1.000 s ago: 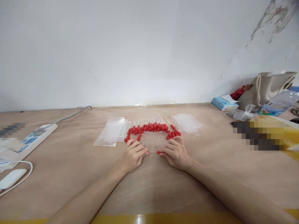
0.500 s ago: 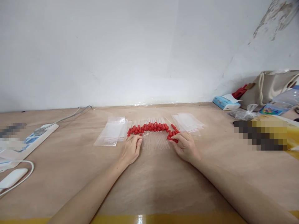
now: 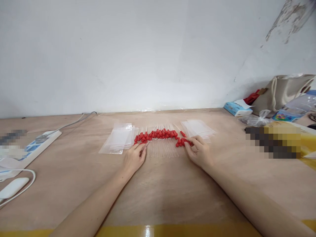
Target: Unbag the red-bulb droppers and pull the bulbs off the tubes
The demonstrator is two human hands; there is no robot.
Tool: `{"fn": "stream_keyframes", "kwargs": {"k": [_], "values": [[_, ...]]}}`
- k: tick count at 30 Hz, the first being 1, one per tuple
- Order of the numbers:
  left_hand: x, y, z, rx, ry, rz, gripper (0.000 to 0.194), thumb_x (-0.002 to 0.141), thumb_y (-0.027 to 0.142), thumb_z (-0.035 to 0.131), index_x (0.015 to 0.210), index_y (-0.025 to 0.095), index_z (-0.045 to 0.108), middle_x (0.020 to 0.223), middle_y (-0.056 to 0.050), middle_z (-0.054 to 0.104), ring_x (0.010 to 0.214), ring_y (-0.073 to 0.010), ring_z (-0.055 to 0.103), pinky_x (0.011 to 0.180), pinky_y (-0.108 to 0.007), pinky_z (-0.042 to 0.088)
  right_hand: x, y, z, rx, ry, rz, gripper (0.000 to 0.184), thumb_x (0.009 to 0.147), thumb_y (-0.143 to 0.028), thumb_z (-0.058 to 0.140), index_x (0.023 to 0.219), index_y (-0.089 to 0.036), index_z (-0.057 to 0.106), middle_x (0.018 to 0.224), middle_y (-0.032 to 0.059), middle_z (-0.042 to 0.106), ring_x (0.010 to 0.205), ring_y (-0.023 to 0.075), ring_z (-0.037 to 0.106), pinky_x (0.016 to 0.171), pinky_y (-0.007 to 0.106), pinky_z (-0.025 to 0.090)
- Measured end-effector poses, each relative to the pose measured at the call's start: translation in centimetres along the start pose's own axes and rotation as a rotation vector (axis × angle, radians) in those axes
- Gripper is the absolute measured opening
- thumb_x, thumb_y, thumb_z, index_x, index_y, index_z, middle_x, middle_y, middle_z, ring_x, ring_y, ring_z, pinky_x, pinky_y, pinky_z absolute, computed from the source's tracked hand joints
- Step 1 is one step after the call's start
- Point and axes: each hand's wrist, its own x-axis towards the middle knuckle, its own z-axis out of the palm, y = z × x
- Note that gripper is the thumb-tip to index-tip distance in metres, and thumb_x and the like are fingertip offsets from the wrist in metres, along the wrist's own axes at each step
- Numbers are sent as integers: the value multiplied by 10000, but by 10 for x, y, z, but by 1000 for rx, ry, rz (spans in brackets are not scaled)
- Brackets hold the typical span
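Observation:
Glass droppers with red rubber bulbs (image 3: 160, 133) lie in a row, their clear tubes (image 3: 163, 148) fanned toward me and away. My left hand (image 3: 134, 156) is closed at the row's left end, pinching a dropper whose clear tube (image 3: 147, 144) points out to the right; its bulb is mostly hidden by the fingers. At the other end my right hand (image 3: 199, 153) reaches over several loose red bulbs (image 3: 180, 142), thumb and forefinger apart. One more dropper bulb (image 3: 182, 133) lies just beyond that hand.
Clear zip bags lie left (image 3: 118, 138) and right (image 3: 198, 128) of the droppers. A power strip (image 3: 46, 141) with cords is at far left. On the right are a tissue box (image 3: 237, 108), a canvas bag (image 3: 283, 89) and a yellow package (image 3: 291, 131). A wall stands behind.
My right hand has shifted slightly right and its fingers have spread from the bulb they were gripping. The left hand has drawn back a little to the left with its dropper.

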Motion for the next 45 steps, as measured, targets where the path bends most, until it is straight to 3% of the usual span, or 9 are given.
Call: {"fn": "stream_keyframes", "kwargs": {"k": [6,11,15,20,26,32,35,39,45], "values": [[5,3,7,-35,-51,-14,217,833,244,432,902,177,626,782,-39,589,672,-147,570,623,-259,447,7,18,-1,-68,45,200,231,758,-285,513,949,-175,581,764,40,588,631,134,527,625,282,444],[2,5,4,-132,-51,42,264,832,309,454,999,159,592,931,-72,587,798,-168,576,715,-293,472,10,28,-6,-178,-47,364,213,731,-411,550,760,-208,607,744,16,646,696,168,534,752,351,366],[-1,-1,-11,-128,-129,184,433,764,454,533,1100,182,550,1004,-83,598,951,-232,533,833,-380,428,11,26,-8,-204,-101,337,229,740,-448,542,738,-240,637,756,-1,665,747,181,530,812,375,287],[2,-17,-21,-103,-308,265,585,710,561,549,1163,192,513,1026,-81,611,914,-237,523,806,-400,409,12,21,-3,-259,-131,240,231,756,-450,532,743,-251,649,744,-8,667,773,179,522,789,354,253],[4,-11,-9,-112,-245,184,548,685,598,550,1044,186,589,848,-64,635,812,-214,526,724,-347,418,13,17,0,-352,-149,148,226,767,-436,530,731,-245,645,757,-3,650,786,166,509,795,339,230],[8,-17,-24,-135,-244,176,569,674,567,584,1117,215,533,1016,-68,589,922,-227,501,803,-364,390,16,16,-2,-374,-96,228,252,785,-429,482,799,-230,636,834,29,636,831,178,506,771,327,242],[12,-37,-40,-197,-346,118,474,658,540,610,1017,236,552,995,-39,556,842,-188,519,729,-309,417,30,16,-4,-430,-169,341,261,784,-416,453,750,-233,636,826,29,638,835,193,504,756,343,248],[11,-57,-43,-255,-432,-21,392,666,494,619,921,214,516,910,-9,527,640,-118,502,597,-255,421,60,23,3,-490,-425,563,215,729,-396,491,699,-249,644,768,24,644,827,221,527,779,408,259],[5,-49,-19,-358,-285,-97,171,769,352,531,802,194,474,823,-2,494,672,-121,519,630,-263,454,86,40,24,-509,-616,714,255,600,-452,608,535,-205,610,498,27,566,621,224,565,753,481,299]]}}
